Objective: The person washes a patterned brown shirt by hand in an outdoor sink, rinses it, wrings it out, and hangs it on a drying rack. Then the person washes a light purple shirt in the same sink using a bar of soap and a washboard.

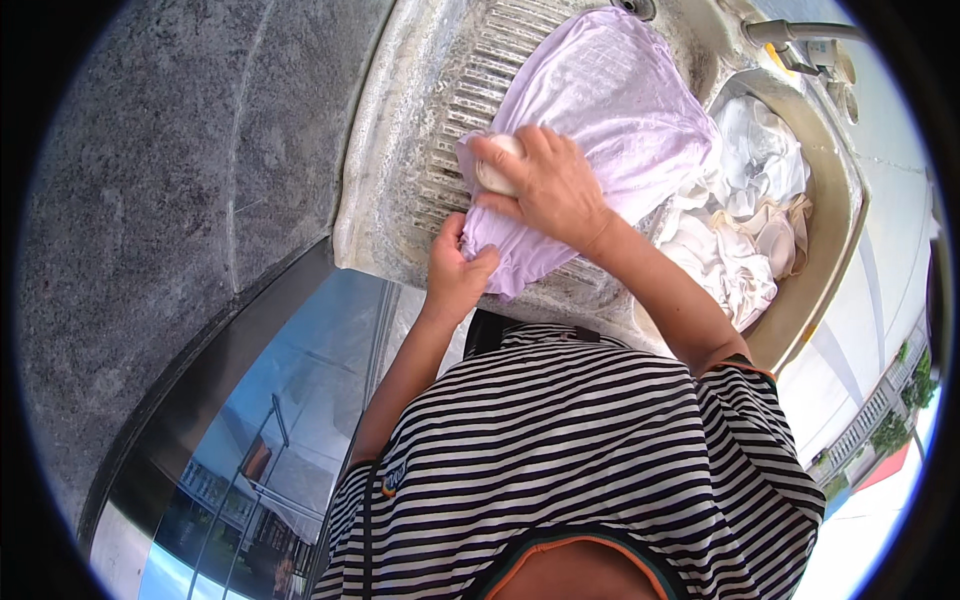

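A wet lavender cloth (620, 90) lies spread over the ribbed washboard (480, 85) of a stone laundry sink. My right hand (555, 190) is closed round a rounded cream-white block (500, 163), about the size of a soap bar, and presses it on the near left part of the cloth. I cannot tell the block's exact kind, since fingers cover part of it. Just nearer to me, my left hand (460, 272) pinches the cloth's near left edge between thumb and fingers. The cloth is bunched beside that hand and lies flatter farther away.
Right of the washboard, a basin (835, 215) holds white and beige laundry (745, 245). A grey tap (800, 32) reaches in at the far right, and a drain (635, 8) shows at the far edge. A dark grey stone surface (150, 180) borders the sink on the left.
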`<state>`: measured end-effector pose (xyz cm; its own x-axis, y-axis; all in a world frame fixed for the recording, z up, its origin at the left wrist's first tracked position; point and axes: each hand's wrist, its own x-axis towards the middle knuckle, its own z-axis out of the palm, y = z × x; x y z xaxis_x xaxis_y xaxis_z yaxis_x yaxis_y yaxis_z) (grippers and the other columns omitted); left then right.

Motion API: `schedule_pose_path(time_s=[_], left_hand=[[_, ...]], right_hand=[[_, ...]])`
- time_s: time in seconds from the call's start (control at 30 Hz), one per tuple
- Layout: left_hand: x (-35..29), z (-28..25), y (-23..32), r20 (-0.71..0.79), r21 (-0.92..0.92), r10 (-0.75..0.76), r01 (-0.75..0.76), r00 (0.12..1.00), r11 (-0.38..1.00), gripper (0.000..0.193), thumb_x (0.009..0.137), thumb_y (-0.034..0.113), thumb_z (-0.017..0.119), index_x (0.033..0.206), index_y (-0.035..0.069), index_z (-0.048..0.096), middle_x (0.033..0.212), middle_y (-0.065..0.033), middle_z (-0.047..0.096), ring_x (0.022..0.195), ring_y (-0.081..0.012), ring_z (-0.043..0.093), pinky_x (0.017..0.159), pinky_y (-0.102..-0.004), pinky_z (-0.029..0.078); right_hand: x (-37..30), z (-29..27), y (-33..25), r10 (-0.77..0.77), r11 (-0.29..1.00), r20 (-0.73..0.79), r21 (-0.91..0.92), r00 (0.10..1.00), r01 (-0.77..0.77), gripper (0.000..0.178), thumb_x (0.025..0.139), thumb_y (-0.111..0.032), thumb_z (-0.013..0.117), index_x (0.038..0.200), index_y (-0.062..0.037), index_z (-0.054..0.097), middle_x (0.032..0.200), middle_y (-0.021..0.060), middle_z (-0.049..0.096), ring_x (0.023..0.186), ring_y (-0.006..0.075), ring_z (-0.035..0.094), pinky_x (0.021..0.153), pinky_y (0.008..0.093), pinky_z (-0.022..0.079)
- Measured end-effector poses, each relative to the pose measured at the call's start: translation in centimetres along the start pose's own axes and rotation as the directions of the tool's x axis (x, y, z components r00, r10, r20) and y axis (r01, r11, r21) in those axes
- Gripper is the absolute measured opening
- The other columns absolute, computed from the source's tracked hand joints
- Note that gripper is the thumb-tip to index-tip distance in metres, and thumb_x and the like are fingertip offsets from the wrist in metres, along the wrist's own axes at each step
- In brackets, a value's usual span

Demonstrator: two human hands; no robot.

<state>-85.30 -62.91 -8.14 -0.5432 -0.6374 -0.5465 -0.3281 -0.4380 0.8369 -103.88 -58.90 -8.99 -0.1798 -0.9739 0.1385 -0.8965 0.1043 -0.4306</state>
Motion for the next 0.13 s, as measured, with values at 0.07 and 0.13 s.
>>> schedule_pose_path(time_s=[0.07, 0.13], left_hand=[[0.0, -0.1, -1.3, 0.049, 0.136, 0.119, -0.124, 0.992, 0.983, 0.021, 0.077, 0.003, 0.063, 0.096, -0.001, 0.056, 0.088, -0.0046, 0.059, 0.081, -0.0092, 0.052, 0.074, -0.0266, 0.046], [0.4, 0.1, -1.9, 0.008, 0.163, 0.189, -0.188, 0.982, 0.969, 0.020, 0.078, 0.002, 0.062, 0.096, -0.002, 0.056, 0.086, -0.0053, 0.058, 0.081, -0.0097, 0.052, 0.074, -0.0268, 0.046]], right_hand=[[4.3, 0.4, 7.0, 0.133, 0.967, -0.147, -0.196, 0.980, -0.160, 0.059, 0.084, -0.060, 0.064, 0.132, -0.0272, 0.056, 0.101, 0.0141, 0.060, 0.083, 0.0309, 0.065, 0.072, 0.0407, 0.055], [8.2, -3.8, 8.4, 0.476, 0.878, 0.050, 0.026, 0.878, -0.477, 0.070, 0.078, -0.036, 0.077, 0.136, -0.0106, 0.049, 0.111, 0.0279, 0.060, 0.103, 0.0412, 0.063, 0.091, 0.0517, 0.050]])
